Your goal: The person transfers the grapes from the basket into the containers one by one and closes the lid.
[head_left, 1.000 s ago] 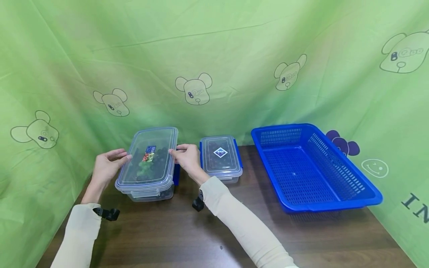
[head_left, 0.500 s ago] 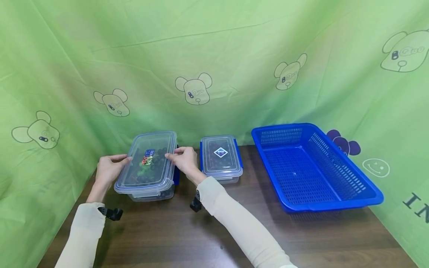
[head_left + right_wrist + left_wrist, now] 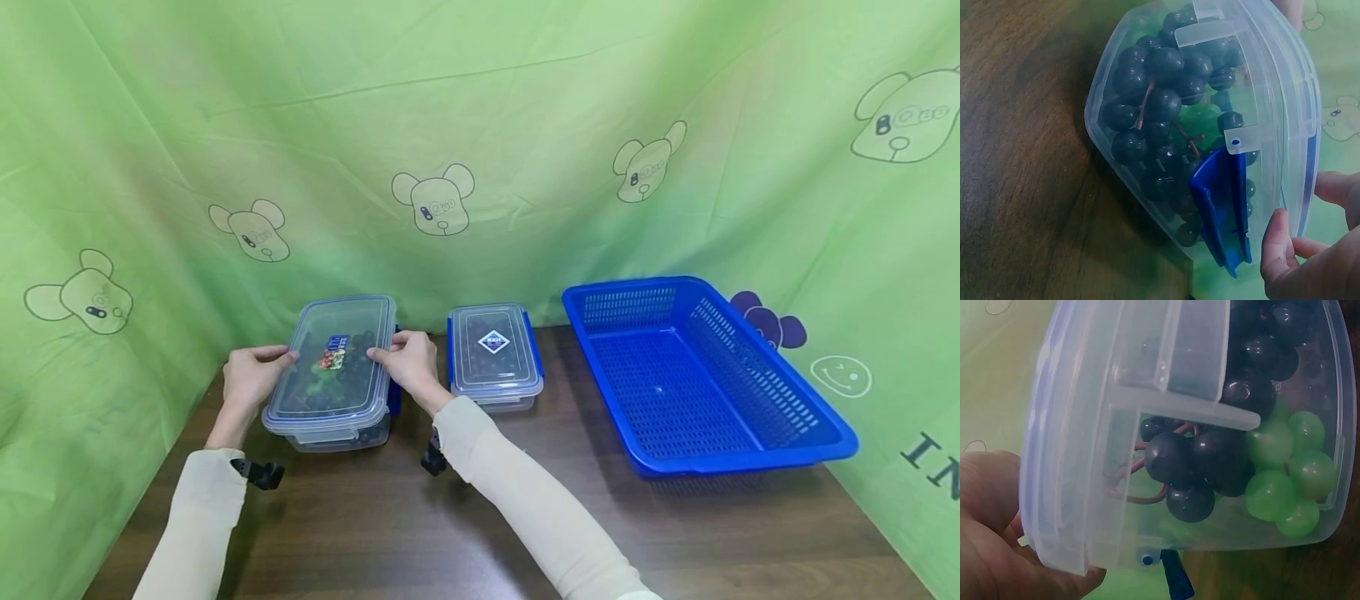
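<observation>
A clear plastic food container (image 3: 322, 443) stands at the left of the table, with dark grapes (image 3: 1163, 103) and green grapes (image 3: 1270, 492) inside. Its clear lid (image 3: 348, 318), bearing a fruit sticker, lies over the top; whether it is fully seated I cannot tell. My left hand (image 3: 251, 379) pinches the lid's left edge, thumb on top and fingers partly hidden at the rim. Opposite, my right hand (image 3: 412, 362) pinches the right edge. A blue side latch (image 3: 1219, 206) hangs unfastened below the rim in the right wrist view.
A smaller lidded container (image 3: 495, 367) with blue latches stands just right of my right hand. Further right sits a large blue plastic basket (image 3: 626, 437). Green printed cloth (image 3: 525, 108) rises behind and at both sides of the wooden table (image 3: 360, 533).
The lid's far edge has come down onto the container, and the lid has shifted slightly. Both hands have moved a little with it, keeping their hold on its edges.
</observation>
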Available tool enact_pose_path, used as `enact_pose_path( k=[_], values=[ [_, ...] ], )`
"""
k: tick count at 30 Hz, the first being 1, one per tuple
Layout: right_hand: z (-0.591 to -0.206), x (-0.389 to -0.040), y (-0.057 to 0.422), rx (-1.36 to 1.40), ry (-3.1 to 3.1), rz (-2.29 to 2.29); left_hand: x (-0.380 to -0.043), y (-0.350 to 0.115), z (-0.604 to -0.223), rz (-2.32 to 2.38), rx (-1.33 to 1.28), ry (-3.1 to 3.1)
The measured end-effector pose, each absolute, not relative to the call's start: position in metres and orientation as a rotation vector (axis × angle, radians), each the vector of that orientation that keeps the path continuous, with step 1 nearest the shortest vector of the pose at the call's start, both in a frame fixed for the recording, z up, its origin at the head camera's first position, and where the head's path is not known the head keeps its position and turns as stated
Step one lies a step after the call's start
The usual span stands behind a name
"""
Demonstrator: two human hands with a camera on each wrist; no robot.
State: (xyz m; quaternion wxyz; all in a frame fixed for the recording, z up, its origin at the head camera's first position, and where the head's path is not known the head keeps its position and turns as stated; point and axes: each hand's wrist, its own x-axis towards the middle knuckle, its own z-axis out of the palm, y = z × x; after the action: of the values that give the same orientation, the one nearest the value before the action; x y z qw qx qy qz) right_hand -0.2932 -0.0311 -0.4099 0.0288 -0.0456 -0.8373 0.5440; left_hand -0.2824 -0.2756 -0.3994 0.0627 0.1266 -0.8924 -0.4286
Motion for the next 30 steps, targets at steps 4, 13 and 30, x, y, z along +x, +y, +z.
enact_pose_path(
  k=[4,13,30],
  values=[
    [-0.410,-0.293,-0.033,-0.158,-2.609,1.646,-0.283,-0.274,-0.401,-1.307,0.392,-2.688],
    [-0.412,-0.295,-0.035,-0.173,-2.675,1.558,-0.285,-0.274,-0.408,-1.278,0.396,-2.696],
    [-0.420,-0.296,-0.036,-0.184,-2.693,1.579,-0.287,-0.281,-0.413,-1.331,0.392,-2.721]
  ],
)
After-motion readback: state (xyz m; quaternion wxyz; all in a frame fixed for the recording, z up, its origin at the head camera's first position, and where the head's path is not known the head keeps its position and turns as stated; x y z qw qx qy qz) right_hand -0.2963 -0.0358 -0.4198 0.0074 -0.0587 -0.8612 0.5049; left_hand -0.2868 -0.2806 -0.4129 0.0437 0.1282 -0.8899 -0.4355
